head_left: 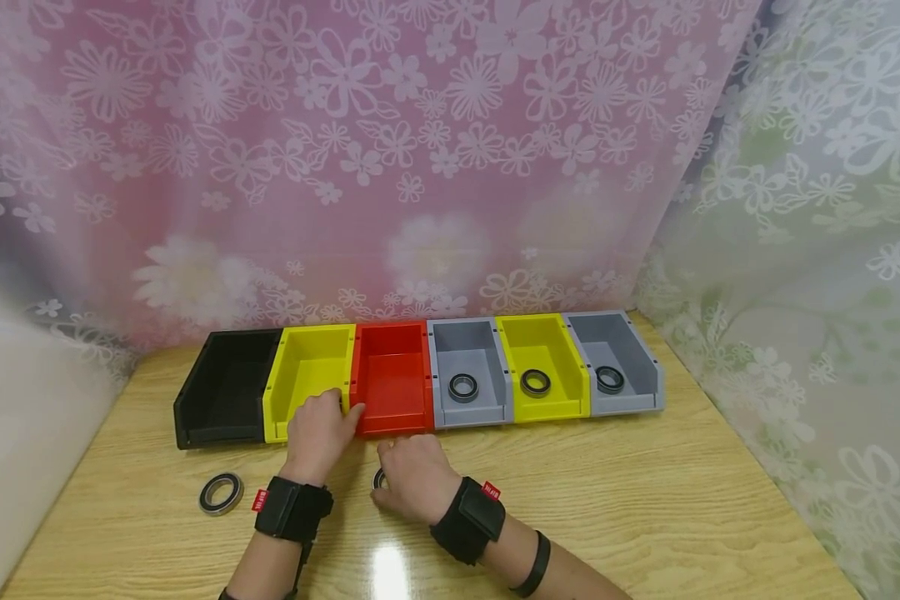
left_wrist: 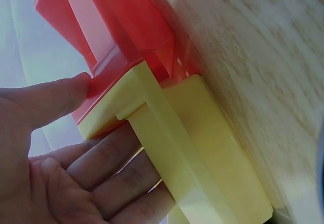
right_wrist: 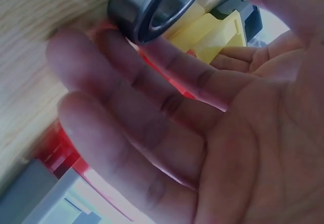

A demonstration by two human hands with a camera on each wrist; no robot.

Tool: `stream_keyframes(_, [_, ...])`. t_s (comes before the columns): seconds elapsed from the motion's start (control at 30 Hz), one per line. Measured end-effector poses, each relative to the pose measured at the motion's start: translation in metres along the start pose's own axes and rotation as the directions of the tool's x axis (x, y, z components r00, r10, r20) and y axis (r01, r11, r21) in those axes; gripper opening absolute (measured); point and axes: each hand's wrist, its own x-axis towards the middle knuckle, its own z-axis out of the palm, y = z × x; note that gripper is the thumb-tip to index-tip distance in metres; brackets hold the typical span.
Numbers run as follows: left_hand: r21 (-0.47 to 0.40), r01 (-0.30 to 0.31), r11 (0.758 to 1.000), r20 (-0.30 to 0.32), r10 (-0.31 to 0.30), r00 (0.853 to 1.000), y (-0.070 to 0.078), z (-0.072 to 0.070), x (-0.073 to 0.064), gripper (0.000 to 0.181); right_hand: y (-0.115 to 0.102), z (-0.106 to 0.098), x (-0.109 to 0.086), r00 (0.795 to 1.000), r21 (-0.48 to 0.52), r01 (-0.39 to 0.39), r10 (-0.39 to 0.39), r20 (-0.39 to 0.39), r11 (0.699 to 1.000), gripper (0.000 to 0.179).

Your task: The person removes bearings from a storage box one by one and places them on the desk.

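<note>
My left hand [head_left: 321, 433] straddles the side walls where the near-left yellow bin [head_left: 276, 417] meets the red bin [head_left: 393, 423]. In the left wrist view the thumb [left_wrist: 61, 100] presses the red side, while the other fingers [left_wrist: 119, 166] lie inside the yellow bin. On the table in front of the red bin, my right hand [head_left: 418, 477] pinches a ball bearing [head_left: 378, 478], mostly covered by the hand from above. The right wrist view shows this bearing [right_wrist: 132, 11], dark-sided with a shiny rim, against the fingertips [right_wrist: 109, 39].
Another bearing [head_left: 221, 493] lies on the table [head_left: 135, 533] left of my left wrist. A black bin [head_left: 221, 437] stands at the row's left end. To the right, a grey bin [head_left: 474, 415], a yellow bin [head_left: 551, 408] and a second grey bin [head_left: 630, 404] each hold one bearing.
</note>
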Motion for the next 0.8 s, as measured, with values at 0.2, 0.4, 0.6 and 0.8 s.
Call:
stream_keyframes(0.2, [-0.003, 0.003, 1.0, 0.008, -0.003, 1.0, 0.0, -0.001, -0.002, 0.037, 0.001, -0.002, -0.001, 1.0, 0.048, -0.014, 0.014, 0.013, 0.999, 0.055])
stream_keyframes(0.4, [0.002, -0.016, 1.0, -0.002, 0.016, 1.0, -0.001, -0.001, -0.001, 0.037, 0.003, -0.006, 0.0, 1.0, 0.043, -0.021, 0.021, 0.006, 0.999, 0.051])
stream_keyframes(0.6, [0.009, -0.039, 0.999, -0.02, 0.039, 0.999, -0.002, 0.0, 0.0, 0.035, 0.011, -0.017, 0.001, 1.0, 0.125, -0.002, 0.004, -0.013, 0.992, 0.047])
stream_keyframes(0.8, [0.011, -0.035, 0.999, -0.025, 0.035, 0.999, -0.001, -0.001, -0.001, 0.035, 0.025, -0.038, 0.003, 0.996, 0.182, 0.025, -0.01, -0.087, 0.983, 0.048])
